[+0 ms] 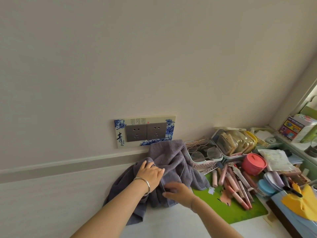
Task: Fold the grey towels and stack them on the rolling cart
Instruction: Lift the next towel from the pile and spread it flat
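Our left hand [151, 174] and right hand [178, 191] both grip a crumpled, purplish-grey towel [173, 160] heaped against the wall [154, 66].

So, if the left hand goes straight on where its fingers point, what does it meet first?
The crumpled grey terry towel, which the left hand grips; beyond that bunch, probably the cream wall.

Right of a double socket [145, 132] stand a pink basket [202, 164] of glasses [204, 152] and a red tub [254, 163].
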Tool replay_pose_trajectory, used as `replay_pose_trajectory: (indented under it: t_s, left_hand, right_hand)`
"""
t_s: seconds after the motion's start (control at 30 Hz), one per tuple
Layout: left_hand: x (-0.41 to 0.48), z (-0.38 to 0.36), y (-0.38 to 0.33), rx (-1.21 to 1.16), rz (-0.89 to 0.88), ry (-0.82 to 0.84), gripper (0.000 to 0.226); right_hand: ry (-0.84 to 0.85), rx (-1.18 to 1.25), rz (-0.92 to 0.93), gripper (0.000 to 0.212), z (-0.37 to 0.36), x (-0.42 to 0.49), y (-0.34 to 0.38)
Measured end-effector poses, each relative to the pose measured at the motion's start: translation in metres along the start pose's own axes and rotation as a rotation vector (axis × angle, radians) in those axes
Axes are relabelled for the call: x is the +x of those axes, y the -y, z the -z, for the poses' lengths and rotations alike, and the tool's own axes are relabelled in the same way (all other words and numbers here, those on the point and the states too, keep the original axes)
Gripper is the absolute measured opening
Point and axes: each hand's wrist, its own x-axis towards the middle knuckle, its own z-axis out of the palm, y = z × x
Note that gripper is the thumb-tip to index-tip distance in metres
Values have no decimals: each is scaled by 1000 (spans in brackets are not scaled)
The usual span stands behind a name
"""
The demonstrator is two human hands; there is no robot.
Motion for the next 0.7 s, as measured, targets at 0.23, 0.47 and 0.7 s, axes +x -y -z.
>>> replay_pose_trajectory:
  t_s: [0.23,0.47,0.7]
  left_hand:
    - [-22,-22,19,107,-67,-117,69]
    - [-41,-27,39,182,-188,-241,37]
    - [-100,32,25,-407,-125,-263,42]
  right_hand:
    - [-99,-438,15,51,-34,7,-5]
    - [-181,-68,115,22,-29,-14,17]
    - [3,326,115,23,10,-72,73]
